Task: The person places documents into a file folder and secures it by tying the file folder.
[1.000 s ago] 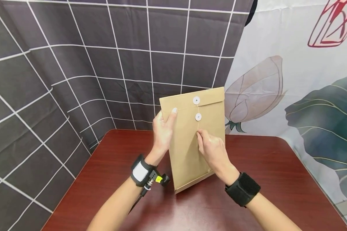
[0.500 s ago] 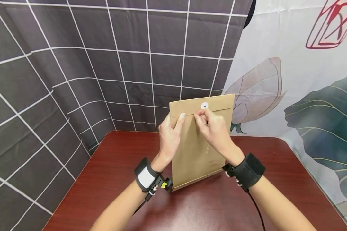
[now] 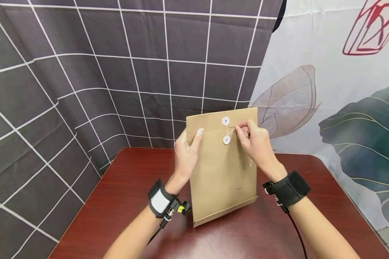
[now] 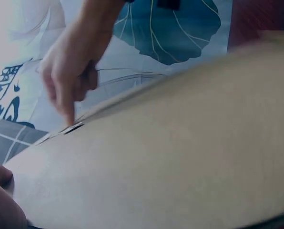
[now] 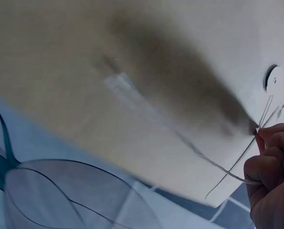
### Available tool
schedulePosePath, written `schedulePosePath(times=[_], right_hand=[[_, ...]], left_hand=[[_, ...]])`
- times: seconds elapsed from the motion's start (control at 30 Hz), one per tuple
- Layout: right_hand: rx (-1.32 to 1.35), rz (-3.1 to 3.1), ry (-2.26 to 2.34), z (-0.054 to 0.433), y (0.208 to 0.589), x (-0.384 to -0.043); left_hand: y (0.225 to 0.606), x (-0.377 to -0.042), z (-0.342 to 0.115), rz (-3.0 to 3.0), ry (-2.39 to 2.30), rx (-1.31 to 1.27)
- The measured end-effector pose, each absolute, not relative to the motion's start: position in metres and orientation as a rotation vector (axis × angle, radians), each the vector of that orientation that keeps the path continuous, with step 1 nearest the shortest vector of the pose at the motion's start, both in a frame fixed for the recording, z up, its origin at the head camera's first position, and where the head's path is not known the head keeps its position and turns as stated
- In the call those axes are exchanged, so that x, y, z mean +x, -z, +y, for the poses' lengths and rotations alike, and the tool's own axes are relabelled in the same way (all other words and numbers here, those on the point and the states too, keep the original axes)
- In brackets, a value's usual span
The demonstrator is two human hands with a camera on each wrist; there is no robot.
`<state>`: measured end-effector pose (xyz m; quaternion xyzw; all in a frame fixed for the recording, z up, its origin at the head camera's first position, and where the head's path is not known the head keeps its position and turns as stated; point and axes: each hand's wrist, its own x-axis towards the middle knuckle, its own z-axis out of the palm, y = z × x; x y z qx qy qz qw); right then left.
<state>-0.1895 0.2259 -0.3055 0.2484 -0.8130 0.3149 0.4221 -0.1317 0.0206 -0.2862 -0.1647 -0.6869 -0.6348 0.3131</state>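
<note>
A tan paper document envelope (image 3: 222,169) stands tilted above the table in the head view, its flap (image 3: 207,122) folded down. My left hand (image 3: 185,154) grips its left edge, thumb on the front and the other fingers hidden behind. One white button (image 3: 225,121) sits on the flap, with a second white button (image 3: 226,139) just below. My right hand (image 3: 257,144) pinches a thin string (image 5: 199,153) to the right of the buttons. The string runs taut from the buttons to the fingertips, and its loose end hangs below the hand.
A reddish-brown table (image 3: 123,201) lies under the arms. Behind it hangs a dark grid-patterned cloth (image 3: 142,72), with a white flower-printed cloth (image 3: 337,90) on the right. Both wrists wear black straps, the right wrist strap (image 3: 288,190) trailing a cable.
My right hand has risen from below the buttons, crossed over them, and moved to the right with the string. The envelope has shifted slightly down and right in my left hand.
</note>
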Motion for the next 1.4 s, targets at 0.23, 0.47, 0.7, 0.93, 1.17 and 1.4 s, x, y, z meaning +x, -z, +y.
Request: schedulePosePath(times=[0.23,0.47,0.7,0.93,1.17,1.4], right_hand=[[0.599,-2.126,-0.863,0.230,0.326,-0.185],[0.754,-2.105,-0.786,0.213,0.339,-0.176],[0.822,-2.111,-0.705,0.191,0.335,-0.166],[0.850,-2.106,-0.655,0.186,0.313,-0.164],[0.868,-2.045,-0.623,0.198,0.299,-0.174],[0.740,-2.075,-0.812,0.213,0.297,-0.179]], left_hand=[[0.289,-0.134,0.016,-1.804,1.699,-0.435],[0.289,-0.137,0.014,-1.744,1.721,-0.412],[0.304,-0.146,0.021,-1.756,1.657,-0.399],[0.321,-0.156,0.023,-1.814,1.449,-0.457],[0.319,-0.154,0.019,-1.812,1.393,-0.498],[0.313,-0.151,0.015,-1.784,1.457,-0.553]])
